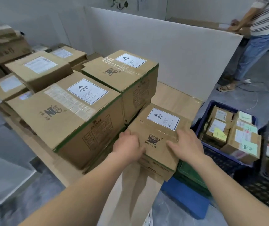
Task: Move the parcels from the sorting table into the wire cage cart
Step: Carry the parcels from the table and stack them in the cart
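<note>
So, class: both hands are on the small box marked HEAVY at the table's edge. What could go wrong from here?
1. The small box bears a HEAVY label, and the left hand and right hand lie on its top, not under it, so it may slip.
2. It overhangs the table edge and could tip.
3. The blue crate sits close below, so a dropped box might hit it.

"HEAVY" labels [163, 118] on boxes [156, 141]
</note>
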